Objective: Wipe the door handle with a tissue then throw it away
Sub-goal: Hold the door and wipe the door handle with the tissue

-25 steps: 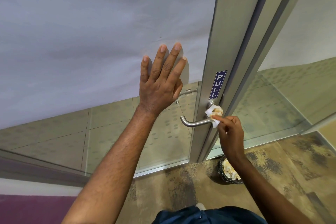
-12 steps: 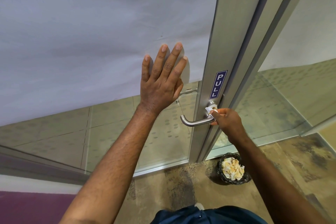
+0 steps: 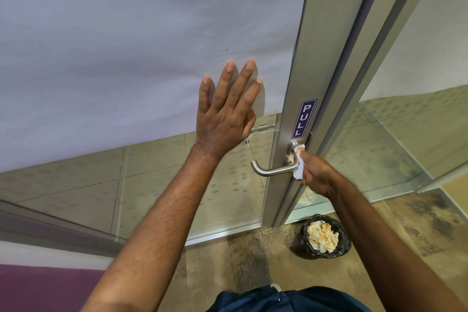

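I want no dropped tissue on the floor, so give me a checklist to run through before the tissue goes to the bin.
1. Tissue gripped in right hand: ok.
2. Tissue against door handle at its pivot end: ok.
3. Whole handle wiped, including free end: cannot tell.
4. Left hand flat on door panel, steadying it: ok.
5. Bin on floor below right hand: ok.
6. Room left in bin, already holding crumpled tissues: ok.

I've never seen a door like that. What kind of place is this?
Probably an office or public building: the metal-framed frosted glass door carries a blue PULL sign above a steel lever handle, and a black wastebasket stands on the mottled brown floor.
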Demonstrator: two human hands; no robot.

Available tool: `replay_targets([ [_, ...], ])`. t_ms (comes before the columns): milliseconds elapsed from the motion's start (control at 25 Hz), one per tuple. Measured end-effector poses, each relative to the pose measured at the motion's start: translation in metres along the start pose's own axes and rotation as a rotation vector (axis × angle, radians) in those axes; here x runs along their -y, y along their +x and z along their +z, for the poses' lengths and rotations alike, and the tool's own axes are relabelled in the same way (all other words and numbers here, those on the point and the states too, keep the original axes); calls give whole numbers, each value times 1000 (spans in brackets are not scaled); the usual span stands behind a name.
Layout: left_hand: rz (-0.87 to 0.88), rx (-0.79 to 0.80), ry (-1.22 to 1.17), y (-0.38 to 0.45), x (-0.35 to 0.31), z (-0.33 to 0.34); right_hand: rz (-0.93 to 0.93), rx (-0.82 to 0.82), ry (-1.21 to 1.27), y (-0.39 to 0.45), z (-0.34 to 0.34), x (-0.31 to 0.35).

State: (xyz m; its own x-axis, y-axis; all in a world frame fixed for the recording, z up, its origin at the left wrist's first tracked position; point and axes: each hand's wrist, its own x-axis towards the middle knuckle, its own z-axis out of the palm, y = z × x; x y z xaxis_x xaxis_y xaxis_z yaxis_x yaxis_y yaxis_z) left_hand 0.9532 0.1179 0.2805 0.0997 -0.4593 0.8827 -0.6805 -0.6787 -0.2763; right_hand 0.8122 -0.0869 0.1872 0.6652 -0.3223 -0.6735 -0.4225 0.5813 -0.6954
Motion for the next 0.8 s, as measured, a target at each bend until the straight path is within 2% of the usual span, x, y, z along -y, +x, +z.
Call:
replay_targets([
  [40, -1, -1, -2, 0, 0, 0, -3, 21, 52, -3, 0, -1],
  [80, -1, -1, -4, 0, 0, 0, -30, 19, -5, -6, -2, -2],
  [200, 2, 2, 1, 0, 0, 0, -151, -61, -414, -15, -4, -9],
  [280, 0, -3, -1, -1, -1, 1, -367, -114, -704, -17, -2, -13],
  [360, 0, -9, -1, -2, -1, 2, -539, -193, -868, -16, -1, -12],
  [480, 2, -7, -5, -2, 0, 2, -567, -190, -988, -14, 3, -1],
  [680, 4, -1, -4, -1, 0, 2, -430, -130, -948, -4, 3, 5],
  [800, 7, 2, 3, -2, 1, 2, -162, -5, -325, -3, -5, 5],
])
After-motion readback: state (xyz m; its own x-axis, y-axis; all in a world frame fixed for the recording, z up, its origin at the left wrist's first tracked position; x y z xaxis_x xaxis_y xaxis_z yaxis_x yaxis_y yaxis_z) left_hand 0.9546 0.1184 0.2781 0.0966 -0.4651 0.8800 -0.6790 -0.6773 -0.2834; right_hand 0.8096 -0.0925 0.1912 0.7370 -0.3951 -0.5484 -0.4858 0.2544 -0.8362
